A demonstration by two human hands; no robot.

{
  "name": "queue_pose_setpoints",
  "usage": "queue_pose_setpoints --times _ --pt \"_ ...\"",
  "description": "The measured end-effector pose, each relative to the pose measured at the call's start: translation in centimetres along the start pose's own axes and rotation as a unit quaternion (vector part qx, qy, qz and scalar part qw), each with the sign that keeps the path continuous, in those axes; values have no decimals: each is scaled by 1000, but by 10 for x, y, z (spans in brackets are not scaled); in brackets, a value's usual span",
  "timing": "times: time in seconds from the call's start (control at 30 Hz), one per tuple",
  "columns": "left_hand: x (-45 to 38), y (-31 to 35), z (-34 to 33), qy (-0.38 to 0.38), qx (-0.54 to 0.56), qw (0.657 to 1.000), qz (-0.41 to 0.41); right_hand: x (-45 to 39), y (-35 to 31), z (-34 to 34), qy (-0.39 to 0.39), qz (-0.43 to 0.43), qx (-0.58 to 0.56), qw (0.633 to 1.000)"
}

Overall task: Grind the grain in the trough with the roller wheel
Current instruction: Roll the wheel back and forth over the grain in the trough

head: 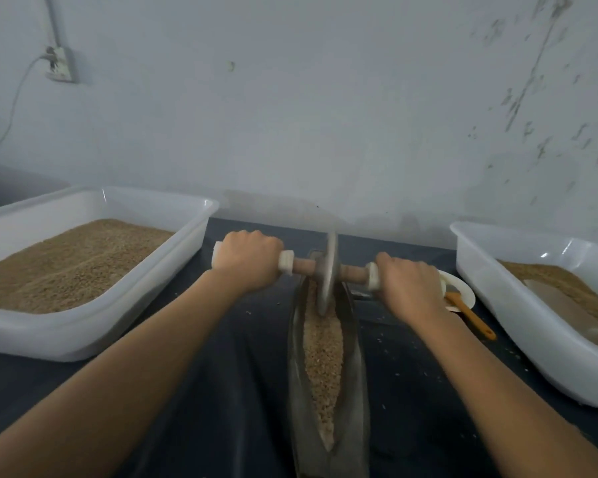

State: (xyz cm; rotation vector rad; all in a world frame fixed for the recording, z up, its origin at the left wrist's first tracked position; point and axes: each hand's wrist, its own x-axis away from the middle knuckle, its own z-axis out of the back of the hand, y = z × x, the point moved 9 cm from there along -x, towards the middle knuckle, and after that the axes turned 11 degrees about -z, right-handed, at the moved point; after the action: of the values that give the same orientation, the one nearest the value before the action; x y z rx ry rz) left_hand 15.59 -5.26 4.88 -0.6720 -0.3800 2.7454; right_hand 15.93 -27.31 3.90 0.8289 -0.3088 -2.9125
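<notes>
Gripping both axle handles, left hand [247,262] and right hand [409,288] clenched, roller wheel [326,274] between my fingers could tilt and fling grain [321,357] over the trough [296,374] rim.

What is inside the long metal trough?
Grain fills the trough, and the wheel stands in it at the far end. The grain covers the trough's bottom, so that stays unseen.

Pale wall [325,115] behind a dark desk [221,391]

A socket [60,64] with a trailing cable [13,105] sits upper left; scuffs mark the right.
</notes>
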Motion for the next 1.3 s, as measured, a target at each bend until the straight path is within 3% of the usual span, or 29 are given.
queue_pose_setpoints --times 0.1,0.23,0.4,0.5,0.57,0.67,0.8,0.97,1.07,1.13,1.2,1.3 --pt "0 1 -5 -1 7 1000 8 -6 -2 0 -10 -7 7 1000" --pt "57 20 21 0 16 1000 -21 55 6 12 -51 33 -25 998" --pt "141 46 90 127 16 986 -109 120 15 58 -48 83 -52 994" --pt "131 38 71 40 32 995 -90 117 13 60 -35 94 -72 992" --pt "106 36 44 -1 4 997 -74 96 8 36 -45 81 -26 995" --pt "50 15 11 0 -5 1000 -9 42 6 7 -38 25 24 999" --pt "1 2 3 4 -1 1000 5 -5 1 -3 -20 -8 5 1000" --pt "53 17 18 -17 24 1000 0 49 5 16 -29 32 3 999" --pt "107 44 63 53 3 995 -80 106 4 52 -9 84 -81 993" --pt "127 51 89 109 -5 987 -117 123 8 54 -84 76 -71 991" --pt "124 47 83 69 -2 992 -109 129 17 38 -166 41 -33 985" --pt "87 40 44 -4 -48 995 -84 105 16 25 -121 22 -18 992"
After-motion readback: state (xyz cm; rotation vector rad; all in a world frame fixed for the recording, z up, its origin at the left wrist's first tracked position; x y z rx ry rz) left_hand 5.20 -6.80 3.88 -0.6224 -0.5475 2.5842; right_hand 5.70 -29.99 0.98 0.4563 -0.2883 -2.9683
